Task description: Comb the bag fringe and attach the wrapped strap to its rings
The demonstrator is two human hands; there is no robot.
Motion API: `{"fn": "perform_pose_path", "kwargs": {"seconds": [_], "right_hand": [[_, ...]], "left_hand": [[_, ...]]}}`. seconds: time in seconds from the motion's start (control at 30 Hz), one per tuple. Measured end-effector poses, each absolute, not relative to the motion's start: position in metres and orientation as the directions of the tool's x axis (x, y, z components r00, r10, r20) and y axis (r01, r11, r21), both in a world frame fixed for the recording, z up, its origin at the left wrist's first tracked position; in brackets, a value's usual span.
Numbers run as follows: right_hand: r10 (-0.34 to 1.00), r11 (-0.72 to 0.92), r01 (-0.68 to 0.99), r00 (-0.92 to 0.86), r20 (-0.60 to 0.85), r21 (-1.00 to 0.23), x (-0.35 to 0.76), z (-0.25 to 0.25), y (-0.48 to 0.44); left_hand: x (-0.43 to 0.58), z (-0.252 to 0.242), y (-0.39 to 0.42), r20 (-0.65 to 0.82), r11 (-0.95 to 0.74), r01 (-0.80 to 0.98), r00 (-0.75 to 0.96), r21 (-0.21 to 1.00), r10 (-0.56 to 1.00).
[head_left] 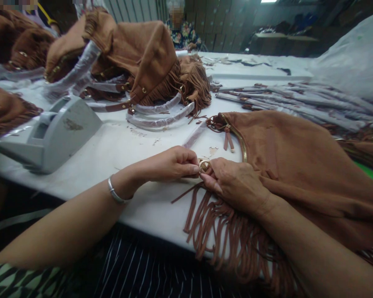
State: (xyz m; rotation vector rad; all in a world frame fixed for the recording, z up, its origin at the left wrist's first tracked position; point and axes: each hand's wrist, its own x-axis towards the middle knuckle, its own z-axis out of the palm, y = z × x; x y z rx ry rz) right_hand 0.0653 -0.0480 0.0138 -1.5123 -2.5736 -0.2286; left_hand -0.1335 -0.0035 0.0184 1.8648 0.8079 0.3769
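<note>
A brown suede-like bag (298,153) with long fringe (236,236) lies on its side at the table's front edge. My right hand (236,180) is closed on the bag's near edge, beside a gold-coloured ring (204,166). Opposite it, my left hand (182,163) pinches at the ring's left side; what lies inside its fingers is hidden. A plastic-wrapped handle (196,134) runs from the bag's zipped opening (243,147) down behind my left hand. Leather tassel ends (228,140) hang by the zip.
A grey tape dispenser (71,132) stands at left. Behind it are more brown bags (149,58) with wrapped handles. Several wrapped straps (282,97) lie in a pile at right, below a large clear plastic bag (357,58). Another person (185,35) sits across the table.
</note>
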Motion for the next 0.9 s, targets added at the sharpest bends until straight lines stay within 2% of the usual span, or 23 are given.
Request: {"fn": "perform_pose_path", "kwargs": {"seconds": [0.1,0.23,0.4,0.53,0.73,0.9], "right_hand": [[0.89,0.432,0.901,-0.434,0.14,0.042,0.064,0.018,-0.048],[0.913,0.396,0.917,-0.398,0.091,0.045,0.061,0.022,-0.048],[0.901,0.422,0.905,-0.425,0.088,0.051,0.061,0.021,-0.047],[0.9,0.421,0.904,-0.426,0.089,0.069,0.061,0.019,-0.046],[0.903,0.41,0.909,-0.417,0.109,0.077,0.058,0.021,-0.049],[0.905,0.398,0.913,-0.407,0.126,0.092,0.056,0.021,-0.051]], "left_hand": [[-0.134,0.015,-0.005,0.019,-0.49,0.462,0.713,0.739,0.701],[-0.136,0.014,-0.008,0.05,-0.599,0.588,0.689,0.544,0.723],[-0.146,0.018,-0.014,0.111,-0.779,0.488,0.816,0.394,0.568],[-0.155,0.015,-0.018,0.126,-0.842,0.395,0.876,0.368,0.466],[-0.167,0.006,-0.021,0.241,-0.873,0.337,0.869,0.352,0.432],[-0.175,0.003,-0.021,0.245,-0.882,0.302,0.882,0.362,0.402]]}}
